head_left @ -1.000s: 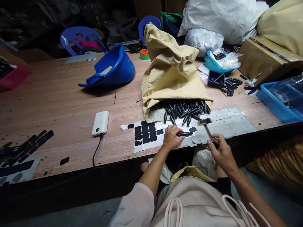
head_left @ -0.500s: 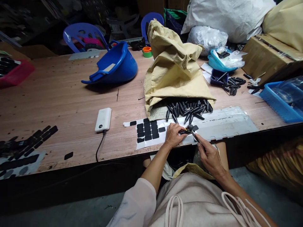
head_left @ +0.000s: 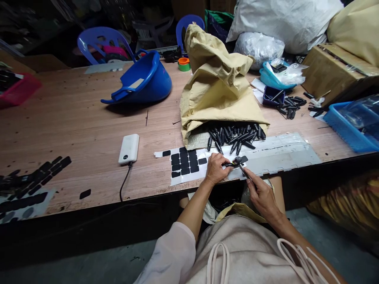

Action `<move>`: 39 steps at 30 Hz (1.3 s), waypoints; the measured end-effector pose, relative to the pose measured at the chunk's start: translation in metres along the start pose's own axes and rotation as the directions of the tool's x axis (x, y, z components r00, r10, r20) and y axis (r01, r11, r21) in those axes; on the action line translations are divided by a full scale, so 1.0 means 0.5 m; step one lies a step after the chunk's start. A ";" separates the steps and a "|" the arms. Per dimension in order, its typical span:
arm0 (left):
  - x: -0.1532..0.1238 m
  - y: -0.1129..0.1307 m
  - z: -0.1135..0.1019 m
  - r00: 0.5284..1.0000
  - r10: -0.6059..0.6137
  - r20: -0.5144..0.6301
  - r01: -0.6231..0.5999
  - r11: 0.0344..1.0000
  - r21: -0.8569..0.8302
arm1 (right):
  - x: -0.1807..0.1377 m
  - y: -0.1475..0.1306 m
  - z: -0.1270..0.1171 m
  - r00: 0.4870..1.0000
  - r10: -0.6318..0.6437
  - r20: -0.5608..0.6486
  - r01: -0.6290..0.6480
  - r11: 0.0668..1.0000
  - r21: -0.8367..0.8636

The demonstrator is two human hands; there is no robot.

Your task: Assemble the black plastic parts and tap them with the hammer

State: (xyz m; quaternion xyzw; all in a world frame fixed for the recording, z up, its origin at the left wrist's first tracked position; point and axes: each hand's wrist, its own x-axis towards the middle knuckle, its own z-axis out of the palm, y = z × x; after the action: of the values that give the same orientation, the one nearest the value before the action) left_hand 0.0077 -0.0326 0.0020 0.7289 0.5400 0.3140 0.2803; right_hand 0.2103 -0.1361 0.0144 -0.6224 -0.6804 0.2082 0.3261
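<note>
My left hand [head_left: 216, 169] is closed on a slim black tube-shaped part [head_left: 228, 164], held down near the table's front edge. My right hand [head_left: 262, 194] grips the handle of a small hammer [head_left: 243, 170]; its round dark head [head_left: 237, 159] is over the end of the part, and whether they touch I cannot tell. Just beyond the head lies a black rounded pad [head_left: 244, 159] on a grey sheet [head_left: 281, 156]. Black pads in rows [head_left: 184, 161] stick to white backing left of my left hand. Several similar black parts [head_left: 233, 138] spill from a tan sack [head_left: 219, 94].
A white power bank [head_left: 129, 148] with a cable lies to the left. Farther back rests a tipped blue basin [head_left: 148, 81]. More black pads [head_left: 44, 175] are at far left. On the right are a blue basket [head_left: 352, 130], a teal bowl [head_left: 274, 79] and a cardboard box [head_left: 337, 75].
The hammer head and both hands stay almost in place, with only a very slight shift of the hammer. The whole view has moved a little.
</note>
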 end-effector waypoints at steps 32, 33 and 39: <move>0.004 0.011 -0.001 0.997 -0.078 0.027 0.077 0.997 0.026 | -0.003 -0.030 -0.008 0.998 -0.066 -0.017 0.062 0.981 -0.183; 0.004 0.011 -0.002 0.997 -0.076 0.028 0.075 0.997 0.025 | -0.002 -0.035 -0.009 0.997 -0.075 -0.020 0.070 0.979 -0.192; 0.005 0.010 -0.001 0.996 -0.080 0.029 0.079 0.996 0.035 | -0.003 -0.049 -0.010 0.997 -0.073 0.008 0.072 0.956 -0.284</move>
State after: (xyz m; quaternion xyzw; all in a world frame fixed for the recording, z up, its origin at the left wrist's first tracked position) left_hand 0.0110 -0.0315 0.0063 0.7163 0.5694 0.2822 0.2883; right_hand 0.1964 -0.1416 0.0347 -0.6376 -0.7253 0.0954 0.2416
